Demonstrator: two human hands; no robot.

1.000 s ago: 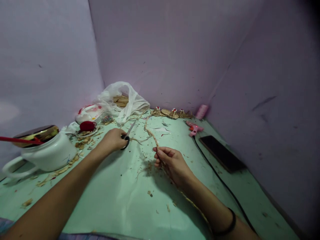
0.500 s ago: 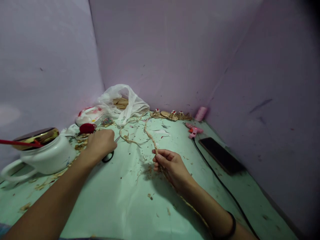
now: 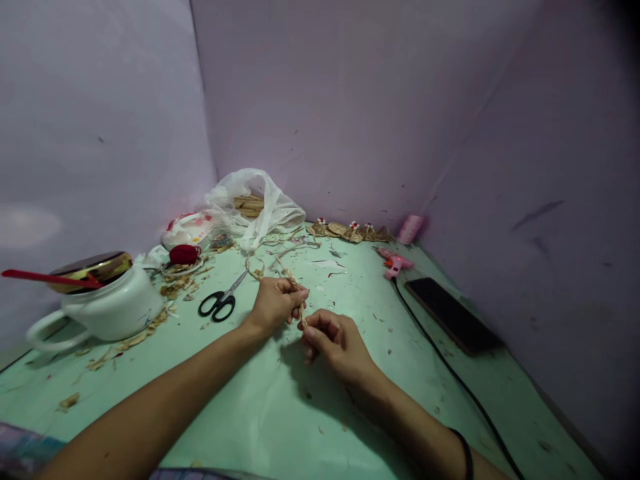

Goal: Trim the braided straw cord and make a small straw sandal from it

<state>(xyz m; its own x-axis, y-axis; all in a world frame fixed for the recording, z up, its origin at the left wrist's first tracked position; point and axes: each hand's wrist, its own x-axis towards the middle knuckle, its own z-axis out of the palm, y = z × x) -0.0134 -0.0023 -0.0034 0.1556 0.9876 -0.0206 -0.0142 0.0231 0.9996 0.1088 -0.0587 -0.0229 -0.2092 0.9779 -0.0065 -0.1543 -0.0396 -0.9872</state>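
Grip of right hand pinched on braided cord above pale-green counter. Left hand, slightly farther, also clamped on cord; short stretch between. Scissors lying beside left hand. Beyond: dark phone, pink glue gun, plastic bag.

Dim light leaves pale glare on the left wall, soft shadow beneath the hands.
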